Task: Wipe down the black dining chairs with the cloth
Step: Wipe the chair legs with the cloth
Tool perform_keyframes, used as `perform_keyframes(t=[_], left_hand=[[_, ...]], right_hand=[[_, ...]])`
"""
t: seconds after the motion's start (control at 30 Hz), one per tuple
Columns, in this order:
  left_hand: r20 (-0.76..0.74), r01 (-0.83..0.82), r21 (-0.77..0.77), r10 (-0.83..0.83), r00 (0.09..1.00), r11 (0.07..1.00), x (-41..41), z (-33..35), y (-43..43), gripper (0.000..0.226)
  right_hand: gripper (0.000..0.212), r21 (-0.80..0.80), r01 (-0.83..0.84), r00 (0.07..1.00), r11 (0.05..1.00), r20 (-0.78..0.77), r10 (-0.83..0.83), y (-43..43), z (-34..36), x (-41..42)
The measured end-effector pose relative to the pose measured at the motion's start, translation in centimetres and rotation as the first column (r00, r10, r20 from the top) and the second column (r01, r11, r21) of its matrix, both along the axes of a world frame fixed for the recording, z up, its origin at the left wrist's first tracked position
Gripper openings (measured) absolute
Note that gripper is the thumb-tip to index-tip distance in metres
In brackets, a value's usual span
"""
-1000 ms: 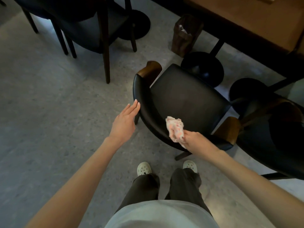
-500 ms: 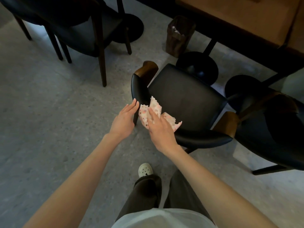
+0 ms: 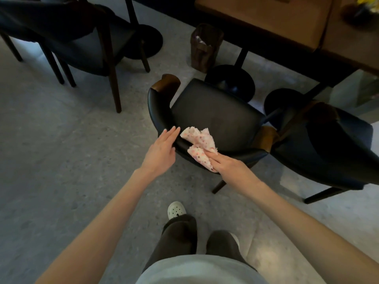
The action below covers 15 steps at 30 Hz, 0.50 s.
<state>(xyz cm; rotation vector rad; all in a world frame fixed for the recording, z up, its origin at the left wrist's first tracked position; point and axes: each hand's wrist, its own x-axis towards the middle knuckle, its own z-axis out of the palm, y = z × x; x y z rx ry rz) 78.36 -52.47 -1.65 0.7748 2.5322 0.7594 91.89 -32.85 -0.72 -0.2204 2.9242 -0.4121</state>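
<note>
A black dining chair point(image 3: 215, 113) with wooden arm tips stands right in front of me, its curved backrest nearest. My right hand point(image 3: 227, 163) presses a white cloth with pink dots point(image 3: 201, 145) onto the top of that backrest, the cloth draped over both sides of the rail. My left hand point(image 3: 162, 150) lies flat with fingers together on the backrest's left curve, just left of the cloth, holding nothing.
A second black chair point(image 3: 332, 148) stands close on the right, a third point(image 3: 82, 44) at the upper left. Behind them a wooden table point(image 3: 287, 21) rests on round black bases point(image 3: 229, 80), with a dark bin point(image 3: 205, 46) beside it. My feet stand on grey speckled floor.
My right hand swept the cloth left along the backrest, then back to the right. My left hand came to rest on the backrest's left curve.
</note>
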Motion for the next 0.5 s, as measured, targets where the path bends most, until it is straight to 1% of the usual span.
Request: perform_keyframes(t=[0.03,0.1,0.13,0.17,0.23,0.33,0.4,0.43,0.5], left_hand=[[0.001,0.047,0.026,-0.047,0.999,0.999,1.0,0.3,0.6,0.067],[-0.001,0.158,0.070,-0.159,0.987,0.985,3.3,1.1,2.0,0.071],[-0.003,0.219,0.097,-0.220,0.975,0.971,4.6,1.4,2.8,0.072],[-0.002,0.275,0.128,-0.277,0.961,0.953,5.9,1.7,3.6,0.073],[0.014,0.328,0.177,-0.335,0.942,0.928,8.9,2.2,5.3,0.073],[0.044,0.310,0.187,-0.323,0.945,0.932,13.7,2.4,7.5,0.070],[0.079,0.280,0.217,-0.302,0.950,0.935,17.2,2.5,8.6,0.063],[0.089,0.260,0.239,-0.288,0.953,0.936,19.0,2.6,9.1,0.055],[0.114,0.204,0.279,-0.244,0.963,0.938,22.4,2.9,9.8,0.033]], right_hand=[[0.068,0.024,-0.009,1.000,1.000,0.026,0.009,0.5,0.9,0.6],[0.062,0.117,-0.047,0.988,0.992,0.153,0.029,1.6,2.7,2.2],[0.059,0.152,-0.064,0.984,0.986,0.177,0.037,2.1,3.4,3.1],[0.056,0.168,-0.076,0.985,0.983,0.164,0.048,2.7,3.9,4.2],[0.051,0.158,-0.044,0.992,0.986,0.123,0.025,3.8,4.7,6.9],[0.033,0.119,0.043,0.988,0.992,0.140,-0.060,5.4,5.8,11.2],[0.023,0.042,0.114,0.984,0.993,0.134,-0.118,6.5,6.4,14.5],[0.023,0.003,0.152,0.980,0.988,0.132,-0.151,7.0,6.6,16.2],[0.020,-0.052,0.239,0.962,0.970,0.145,-0.230,8.1,6.8,19.7]])
